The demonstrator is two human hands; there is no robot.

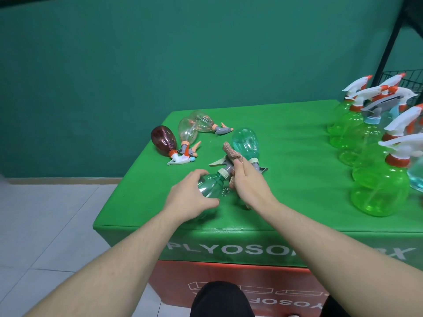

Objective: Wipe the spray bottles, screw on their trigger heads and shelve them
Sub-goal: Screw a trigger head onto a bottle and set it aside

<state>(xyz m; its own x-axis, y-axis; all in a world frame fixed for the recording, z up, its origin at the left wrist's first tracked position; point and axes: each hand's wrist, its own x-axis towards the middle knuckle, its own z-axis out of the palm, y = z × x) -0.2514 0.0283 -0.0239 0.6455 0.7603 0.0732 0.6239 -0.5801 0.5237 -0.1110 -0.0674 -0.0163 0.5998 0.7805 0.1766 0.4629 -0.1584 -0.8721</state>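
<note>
A teal spray bottle (211, 185) lies on its side on the green table (286, 156), trigger head attached and pointing away from me. My left hand (191, 199) grips its body from above. My right hand (250, 183) holds a brownish cloth (231, 152) beside the bottle's neck. A second teal bottle (245, 141) lies just beyond the cloth. Further left lie a dark red bottle (163, 140) and two clear bottles (188, 130), all with trigger heads on.
Several green spray bottles (378, 191) with white and orange trigger heads stand upright at the table's right side. A black wire shelf (409, 80) rises behind them. Pale floor tiles (45, 213) lie left of the table.
</note>
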